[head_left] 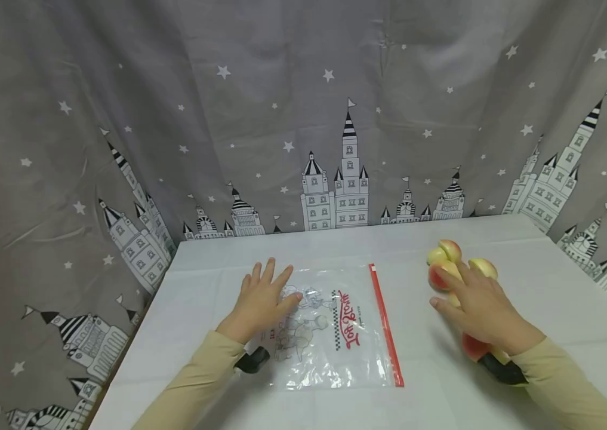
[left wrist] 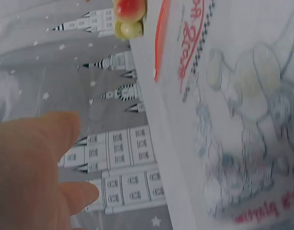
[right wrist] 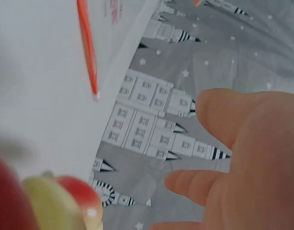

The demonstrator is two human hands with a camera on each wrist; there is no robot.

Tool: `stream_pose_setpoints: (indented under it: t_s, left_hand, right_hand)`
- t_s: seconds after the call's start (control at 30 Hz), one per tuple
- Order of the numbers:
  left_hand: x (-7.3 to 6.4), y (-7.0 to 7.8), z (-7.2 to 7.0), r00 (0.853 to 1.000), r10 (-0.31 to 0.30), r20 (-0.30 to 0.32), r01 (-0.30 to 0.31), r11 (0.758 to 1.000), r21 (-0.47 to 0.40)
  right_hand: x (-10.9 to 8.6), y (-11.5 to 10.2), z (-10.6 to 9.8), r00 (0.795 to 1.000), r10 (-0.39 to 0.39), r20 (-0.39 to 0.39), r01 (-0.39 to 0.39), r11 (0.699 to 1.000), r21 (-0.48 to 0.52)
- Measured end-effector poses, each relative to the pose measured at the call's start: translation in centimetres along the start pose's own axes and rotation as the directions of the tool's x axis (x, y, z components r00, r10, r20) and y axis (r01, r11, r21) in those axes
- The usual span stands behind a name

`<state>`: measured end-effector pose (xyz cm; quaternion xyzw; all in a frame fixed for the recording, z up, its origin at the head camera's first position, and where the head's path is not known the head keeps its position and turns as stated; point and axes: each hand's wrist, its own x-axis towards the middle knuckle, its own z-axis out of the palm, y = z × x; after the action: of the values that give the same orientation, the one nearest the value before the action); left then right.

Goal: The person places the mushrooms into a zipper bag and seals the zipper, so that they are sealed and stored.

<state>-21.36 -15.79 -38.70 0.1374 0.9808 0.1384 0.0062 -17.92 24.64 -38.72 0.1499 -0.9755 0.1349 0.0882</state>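
A clear plastic zip bag (head_left: 357, 364) lies flat on the white table, with red lettering, a dinosaur drawing and a red strip along its right edge. My left hand (head_left: 260, 301) hovers over or lightly touches the bag's left side, fingers spread; contact cannot be told. In the left wrist view, the bag's printed dinosaur (left wrist: 254, 72) shows beside that hand. Several red-and-yellow fruits (head_left: 445, 275), peach- or apple-like, sit in a cluster at the right. Over them is my right hand (head_left: 483, 304), fingers extended, partly hiding the cluster. The right wrist view shows fruits (right wrist: 51, 203) below the hand.
A white cloth covers the table (head_left: 217, 263). Behind and to the left hangs a grey curtain (head_left: 260, 77) printed with castles and stars. Bare white tabletop (head_left: 416, 358) separates the bag from the fruits. Dark wrist bands (head_left: 253, 360) show at both sleeves.
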Motion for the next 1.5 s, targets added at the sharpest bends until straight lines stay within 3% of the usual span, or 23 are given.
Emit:
stream_pose_setpoints:
  t_s: [0.23, 0.67, 0.8, 1.13, 1.5]
  left_hand:
    - [0.9, 3.5, 2.4, 0.996, 0.083, 0.036, -0.082, 0.996, -0.021]
    - [2.0, 9.3, 6.5, 0.967, 0.213, 0.139, -0.219, 0.975, 0.028]
    - [2.0, 10.6, 7.5, 0.958, 0.224, 0.18, -0.23, 0.973, 0.015]
    - [1.6, 11.4, 9.4, 0.962, 0.204, 0.184, -0.209, 0.978, 0.009]
    - [1.1, 11.1, 10.9, 0.971, 0.213, 0.11, -0.218, 0.975, 0.038]
  right_hand:
    - [0.1, -1.8, 0.7, 0.999, -0.039, 0.011, 0.038, 0.999, 0.03]
    - [-0.1, -3.8, 3.5, 0.994, -0.109, 0.002, 0.109, 0.993, 0.035]
    - [-0.2, -4.0, 4.2, 0.991, -0.133, 0.008, 0.132, 0.99, 0.043]
    - [-0.4, -4.8, 5.5, 0.987, -0.15, 0.052, 0.145, 0.985, 0.09]
    - [-0.6, -4.6, 7.3, 0.984, -0.143, 0.11, 0.129, 0.984, 0.123]
